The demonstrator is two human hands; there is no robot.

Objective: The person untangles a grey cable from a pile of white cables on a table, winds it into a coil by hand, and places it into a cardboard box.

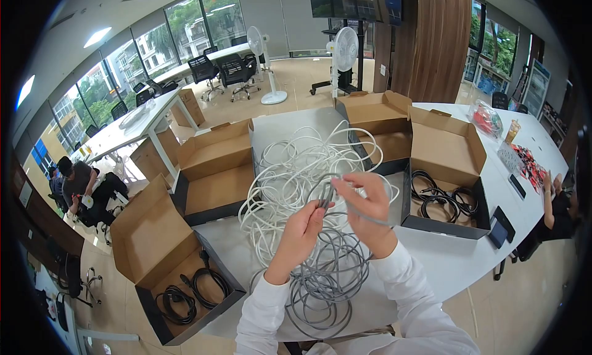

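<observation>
My left hand (302,231) is closed around a grey cable, gripping a few strands between thumb and fingers. Just to its right, my right hand (369,212) pinches the same grey cable near the top of a small loop, and a length of it runs past the palm. Below both hands the rest of the grey cable (327,275) lies in loose coils on the white table (431,262). Behind and under it spreads a large tangle of white cable (296,164).
Open cardboard boxes flank the cables: a lower-left box (145,238) and a right box (447,142) hold black cables (441,198); an upper-left box (216,191) and a back box (379,130) show bare insides. Phones (501,227) lie at right. People sit on both sides.
</observation>
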